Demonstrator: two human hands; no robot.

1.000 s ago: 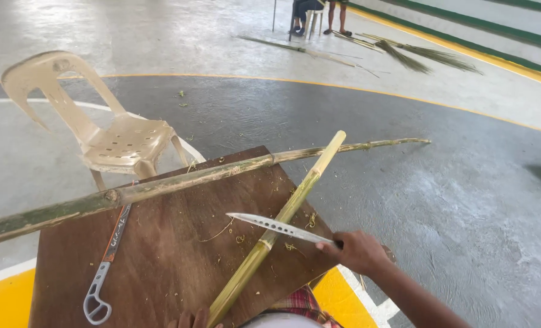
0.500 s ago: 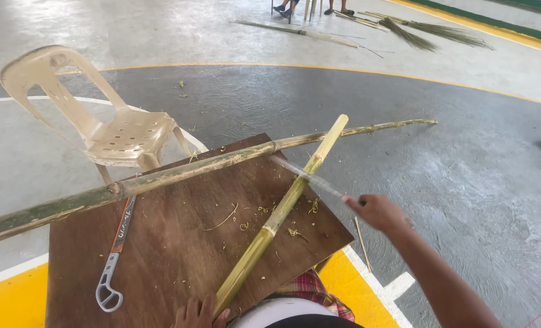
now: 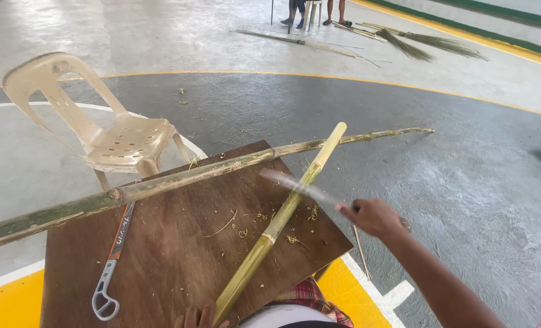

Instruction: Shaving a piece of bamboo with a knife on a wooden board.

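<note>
Nearest: left hand, only fingertips visible, gripping base of short bamboo stalk slanted across brown board. Right hand clenched on motion-blurred blade, apparently touching stalk. Beyond: hacksaw, long bamboo pole, plastic chair, distant fronds.

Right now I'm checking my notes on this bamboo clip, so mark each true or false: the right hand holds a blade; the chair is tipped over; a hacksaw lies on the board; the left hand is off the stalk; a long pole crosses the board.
1. Right hand holds a blade: true, blurred.
2. Chair tipped over: false, upright.
3. Hacksaw on the board: true.
4. Left hand off the stalk: false, it is at the near end.
5. Pole crosses the board: true.
</note>
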